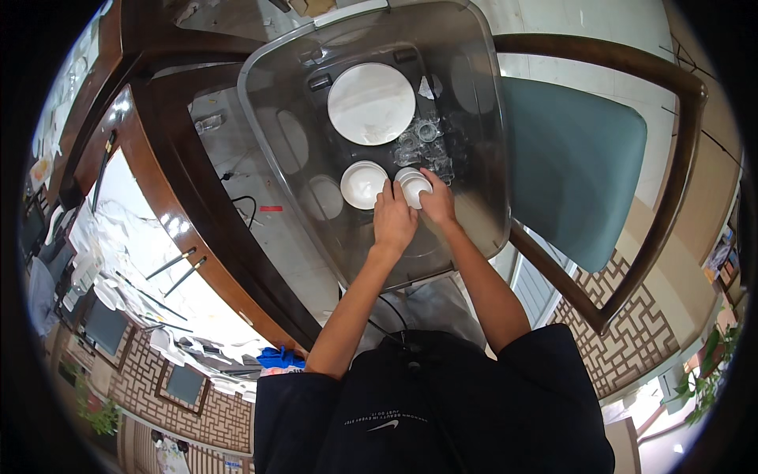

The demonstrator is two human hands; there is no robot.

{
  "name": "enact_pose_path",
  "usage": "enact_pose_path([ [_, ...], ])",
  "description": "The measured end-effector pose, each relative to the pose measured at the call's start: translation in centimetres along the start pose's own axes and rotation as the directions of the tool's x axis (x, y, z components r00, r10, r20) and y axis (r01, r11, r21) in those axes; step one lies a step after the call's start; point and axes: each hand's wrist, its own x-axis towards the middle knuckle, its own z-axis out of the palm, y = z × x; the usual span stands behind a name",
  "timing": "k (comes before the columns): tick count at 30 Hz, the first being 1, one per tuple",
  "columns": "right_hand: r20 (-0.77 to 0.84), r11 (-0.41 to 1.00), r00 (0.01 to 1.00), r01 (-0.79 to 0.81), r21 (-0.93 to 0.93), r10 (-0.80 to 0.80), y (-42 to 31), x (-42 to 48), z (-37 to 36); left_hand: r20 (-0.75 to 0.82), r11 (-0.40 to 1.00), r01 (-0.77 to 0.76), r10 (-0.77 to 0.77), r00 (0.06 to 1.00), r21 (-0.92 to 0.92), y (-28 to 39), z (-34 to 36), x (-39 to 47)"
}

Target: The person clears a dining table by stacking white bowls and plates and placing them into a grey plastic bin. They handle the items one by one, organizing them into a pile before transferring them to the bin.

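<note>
Both of my hands reach into a translucent grey plastic tub (379, 278). My right hand (437, 199) grips a small stack of white cups or small bowls (416, 191) by its right side. My left hand (394, 219) is at the stack's left side, its fingertips between it and a stack of white bowls (362, 185); whether it also grips the small stack cannot be told. Large white plates (372, 104) lie stacked at the tub's far part. Several clear glasses (426, 131) lie right of the plates, with a crumpled white scrap (426, 88) beyond them.
Right of the tub stands a wooden chair with a grey-green seat (574, 166). On the left is a dark wooden table (177, 219) with chopsticks (185, 276), white sheeting and dishes. A red strip (271, 208) and a black cable (253, 208) lie on the floor between.
</note>
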Motion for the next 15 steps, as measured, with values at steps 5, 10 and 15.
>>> enact_pose_path([
  [5,-0.039,0.995,0.999,0.029,-0.091,-0.032,-0.2,-1.2,-0.7,0.034,1.000,0.010,-0.011,0.999,0.014,-0.2,-0.2,-0.1],
  [10,-0.043,0.991,0.999,0.026,-0.130,-0.032,-0.7,-1.5,-0.4,-0.022,0.999,0.021,-0.022,1.000,-0.027,-0.9,-0.3,-0.6],
  [15,-0.008,0.982,1.000,0.008,-0.189,-0.010,-0.7,-1.4,-0.6,-0.014,0.997,0.018,-0.019,1.000,-0.075,-1.5,-1.4,-1.4],
])
